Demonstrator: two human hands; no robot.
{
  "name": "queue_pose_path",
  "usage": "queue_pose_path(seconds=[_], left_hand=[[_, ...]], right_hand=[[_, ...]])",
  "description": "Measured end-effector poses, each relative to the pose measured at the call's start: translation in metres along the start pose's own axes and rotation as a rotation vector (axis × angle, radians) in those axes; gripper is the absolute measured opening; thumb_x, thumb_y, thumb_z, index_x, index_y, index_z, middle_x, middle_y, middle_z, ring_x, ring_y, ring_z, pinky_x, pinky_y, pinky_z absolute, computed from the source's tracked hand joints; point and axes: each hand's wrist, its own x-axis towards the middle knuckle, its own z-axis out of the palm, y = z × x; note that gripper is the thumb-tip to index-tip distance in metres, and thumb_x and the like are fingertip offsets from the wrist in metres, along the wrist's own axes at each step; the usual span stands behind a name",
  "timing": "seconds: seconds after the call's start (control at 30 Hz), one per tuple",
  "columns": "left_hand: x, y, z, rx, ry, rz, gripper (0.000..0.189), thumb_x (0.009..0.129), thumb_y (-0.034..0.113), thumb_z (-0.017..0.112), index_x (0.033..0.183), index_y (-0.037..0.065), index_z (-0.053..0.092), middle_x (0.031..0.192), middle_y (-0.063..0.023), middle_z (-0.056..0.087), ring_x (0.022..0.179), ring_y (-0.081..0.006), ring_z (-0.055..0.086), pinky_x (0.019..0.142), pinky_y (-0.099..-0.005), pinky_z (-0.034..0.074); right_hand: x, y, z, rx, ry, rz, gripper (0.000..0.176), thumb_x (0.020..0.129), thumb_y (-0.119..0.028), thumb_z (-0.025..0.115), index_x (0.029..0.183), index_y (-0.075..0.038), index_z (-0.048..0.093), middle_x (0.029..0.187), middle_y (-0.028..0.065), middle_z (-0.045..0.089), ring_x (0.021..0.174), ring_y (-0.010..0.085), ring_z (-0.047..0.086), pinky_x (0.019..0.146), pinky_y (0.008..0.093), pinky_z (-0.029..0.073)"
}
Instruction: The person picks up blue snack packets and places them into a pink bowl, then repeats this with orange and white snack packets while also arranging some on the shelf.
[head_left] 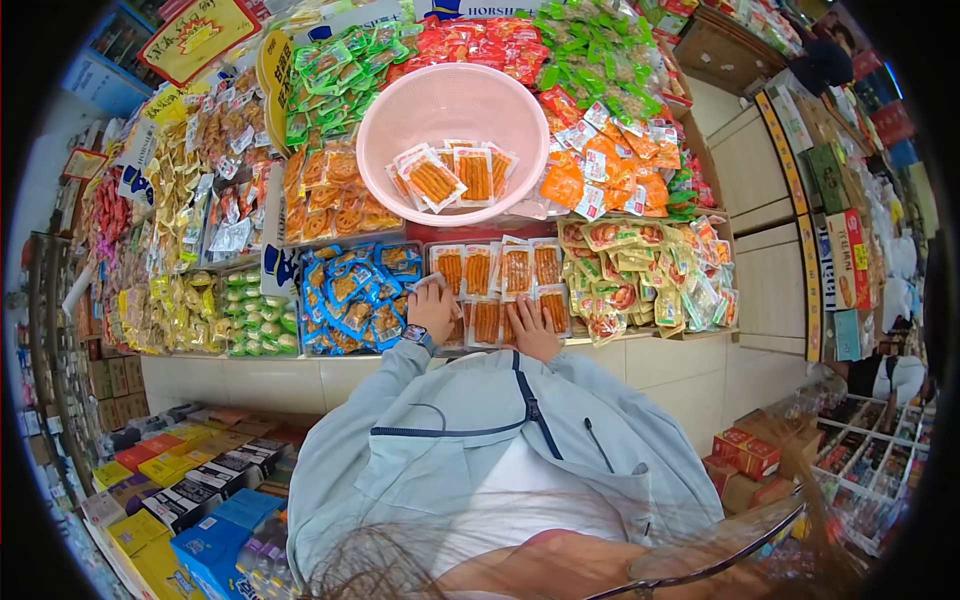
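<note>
A pink plastic basket rests on the snack display with several clear packs of orange-brown sticks inside. Below it, similar flat packs lie in rows in a shallow compartment. My left hand, with a dark watch on the wrist, is at the compartment's left side, its fingers bent over a pack at the edge; whether it grips that pack is hidden. My right hand lies on the packs near the front edge, fingers spread, holding nothing.
Blue snack packets fill the compartment at left, and cream-green packets the one at right. Orange packets lie beside the basket. Boxes stand at lower left. A shelf partition rises at right.
</note>
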Motion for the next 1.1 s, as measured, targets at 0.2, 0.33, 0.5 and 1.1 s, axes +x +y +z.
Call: queue_pose_path(seconds=[0.2, 0.33, 0.5, 1.1], left_hand=[[0.008, 0.028, -0.064, -0.103, 0.310, 0.102, 0.073, 0.063, 0.021, 0.081, 0.130, 0.013, 0.054, 0.136, -0.0162, 0.044, 0.126, -0.0379, 0.042, 0.098, -0.0494, 0.038], [0.053, 0.027, -0.117, -0.078, 0.670, 0.181, 0.073, 0.061, 0.019, 0.083, 0.129, 0.014, 0.056, 0.139, -0.0140, 0.044, 0.126, -0.0376, 0.042, 0.100, -0.0487, 0.037], [0.130, 0.002, -0.158, -0.096, 0.514, 0.094, 0.057, 0.074, 0.032, 0.077, 0.125, 0.013, 0.060, 0.138, -0.0156, 0.048, 0.127, -0.0405, 0.043, 0.103, -0.0490, 0.038], [0.110, 0.027, -0.142, -0.154, 0.403, 0.326, 0.041, 0.076, 0.023, 0.069, 0.112, 0.006, 0.063, 0.121, -0.0163, 0.056, 0.115, -0.0339, 0.053, 0.095, -0.0499, 0.043]], right_hand=[[0.000, 0.002, 0.003, -0.003, -0.003, 0.004, 0.098, 0.080, -0.060, 0.064, 0.155, -0.012, 0.021, 0.162, 0.0135, 0.014, 0.150, 0.0317, 0.011, 0.118, 0.0523, 0.012], [0.000, 0.001, 0.004, -0.010, 0.013, 0.000, 0.099, 0.080, -0.060, 0.065, 0.155, -0.012, 0.021, 0.162, 0.0137, 0.014, 0.150, 0.0326, 0.011, 0.118, 0.0521, 0.012], [-0.002, 0.000, 0.001, -0.027, 0.041, -0.002, 0.099, 0.079, -0.062, 0.064, 0.154, -0.012, 0.023, 0.162, 0.0148, 0.016, 0.149, 0.0324, 0.013, 0.118, 0.0525, 0.013], [-0.001, 0.002, 0.011, -0.091, 0.135, -0.025, 0.100, 0.076, -0.067, 0.062, 0.153, -0.012, 0.028, 0.160, 0.0155, 0.020, 0.148, 0.0316, 0.019, 0.116, 0.0532, 0.016]])
